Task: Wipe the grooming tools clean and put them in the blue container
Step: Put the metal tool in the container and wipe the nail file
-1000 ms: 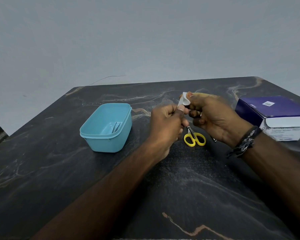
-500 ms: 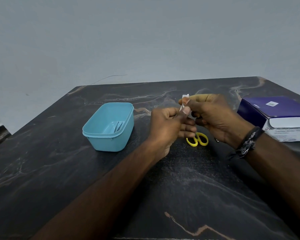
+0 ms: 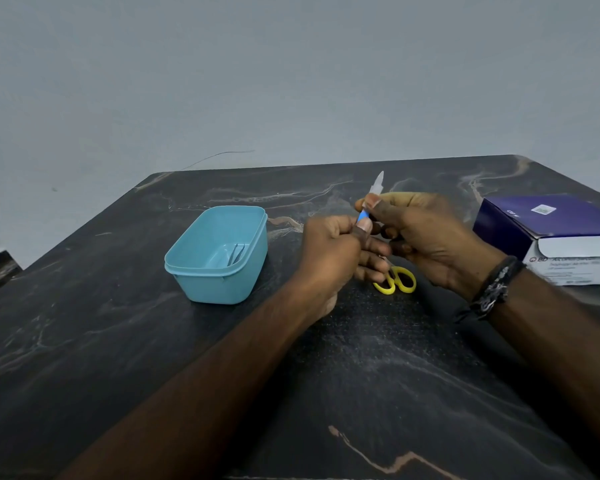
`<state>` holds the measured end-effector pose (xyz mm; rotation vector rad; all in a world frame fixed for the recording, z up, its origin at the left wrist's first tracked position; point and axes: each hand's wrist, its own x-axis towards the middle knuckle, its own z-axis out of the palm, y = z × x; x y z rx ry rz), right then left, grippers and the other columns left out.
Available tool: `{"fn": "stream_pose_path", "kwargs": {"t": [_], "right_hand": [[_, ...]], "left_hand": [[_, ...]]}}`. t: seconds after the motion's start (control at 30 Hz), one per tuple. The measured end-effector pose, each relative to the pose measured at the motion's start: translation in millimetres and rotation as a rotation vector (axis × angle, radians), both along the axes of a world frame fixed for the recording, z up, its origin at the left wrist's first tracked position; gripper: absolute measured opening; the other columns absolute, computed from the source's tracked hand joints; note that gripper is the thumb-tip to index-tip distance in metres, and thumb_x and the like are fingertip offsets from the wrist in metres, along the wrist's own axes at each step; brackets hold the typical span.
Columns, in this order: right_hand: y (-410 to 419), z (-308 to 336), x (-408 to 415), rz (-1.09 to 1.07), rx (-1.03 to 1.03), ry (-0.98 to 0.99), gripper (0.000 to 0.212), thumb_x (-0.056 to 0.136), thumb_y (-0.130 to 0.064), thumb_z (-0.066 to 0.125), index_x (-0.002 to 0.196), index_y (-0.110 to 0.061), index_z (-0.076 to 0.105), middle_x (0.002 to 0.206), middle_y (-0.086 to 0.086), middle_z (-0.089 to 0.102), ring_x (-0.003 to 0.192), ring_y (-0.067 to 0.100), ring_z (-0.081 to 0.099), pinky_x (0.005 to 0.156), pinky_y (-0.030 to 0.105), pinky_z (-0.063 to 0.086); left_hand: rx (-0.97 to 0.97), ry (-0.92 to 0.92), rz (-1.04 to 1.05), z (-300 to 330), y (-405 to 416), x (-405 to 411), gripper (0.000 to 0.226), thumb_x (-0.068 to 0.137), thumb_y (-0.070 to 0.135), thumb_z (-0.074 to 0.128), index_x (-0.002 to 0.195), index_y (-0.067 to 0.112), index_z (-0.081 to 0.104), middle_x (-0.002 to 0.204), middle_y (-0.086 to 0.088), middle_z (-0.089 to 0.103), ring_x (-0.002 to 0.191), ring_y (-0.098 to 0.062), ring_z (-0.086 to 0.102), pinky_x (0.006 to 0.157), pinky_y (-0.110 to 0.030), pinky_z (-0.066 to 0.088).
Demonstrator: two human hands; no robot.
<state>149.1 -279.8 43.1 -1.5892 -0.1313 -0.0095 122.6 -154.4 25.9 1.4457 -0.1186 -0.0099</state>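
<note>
A: Where is the tool?
B: A slim tool (image 3: pixel 368 206) with a blue handle and a pale tip stands nearly upright between both hands, above the dark table (image 3: pixel 118 341).
A: Who holds it?
B: The left hand (image 3: pixel 329 251) pinches its lower end; the right hand (image 3: pixel 426 233) pinches it higher up.
A: Around them?
B: Yellow-handled scissors (image 3: pixel 397 280) lie just below the hands. The blue container (image 3: pixel 219 254), left of them, holds tweezers (image 3: pixel 236 253).

Both hands are meeting above the counter (image 3: pixel 118 341): left hand (image 3: pixel 329 254) and right hand (image 3: pixel 430 237) pinching a blue-handled tool (image 3: pixel 369 206). Yellow scissors (image 3: pixel 397 280) are lying beneath them; blue container (image 3: pixel 219 282) is sitting left of the left hand.
</note>
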Motion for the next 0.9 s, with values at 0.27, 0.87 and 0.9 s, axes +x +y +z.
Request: {"fn": "stream_pose_path", "kwargs": {"t": [0.27, 0.87, 0.9], "right_hand": [[-2.3, 6.6, 1.0, -0.082, 0.13, -0.013, 0.021, 0.093, -0.028, 0.063, 0.085, -0.012, 0.073, 0.087, 0.004, 0.067, 0.052, 0.008, 0.036, 0.037, 0.016, 0.027], [-3.7, 4.0, 3.9, -0.168, 0.08, -0.06, 0.021, 0.092, -0.031, 0.066, 0.081, -0.016, 0.075, 0.075, -0.004, 0.066, 0.056, 0.008, 0.039, 0.038, 0.016, 0.03], [-3.3, 2.9, 4.3, -0.175, 0.087, -0.063, 0.021, 0.092, -0.031, 0.065, 0.08, -0.016, 0.075, 0.074, -0.005, 0.066, 0.055, 0.008, 0.039, 0.037, 0.016, 0.031]], "left_hand": [[0.029, -0.011, -0.086, 1.7, -0.5, -2.3, 0.023, 0.102, 0.019, 0.05, 0.099, 0.001, 0.063, 0.07, -0.012, 0.069, 0.046, -0.015, 0.06, 0.042, -0.026, 0.052], [0.037, -0.012, -0.104, 2.9, -2.0, -4.5, 0.023, 0.102, 0.02, 0.049, 0.098, 0.001, 0.062, 0.065, -0.009, 0.068, 0.045, -0.015, 0.06, 0.042, -0.026, 0.052], [0.04, -0.011, -0.107, 2.9, -2.2, -4.7, 0.023, 0.102, 0.019, 0.048, 0.097, 0.002, 0.062, 0.065, -0.009, 0.068, 0.045, -0.015, 0.06, 0.042, -0.026, 0.052]]}}
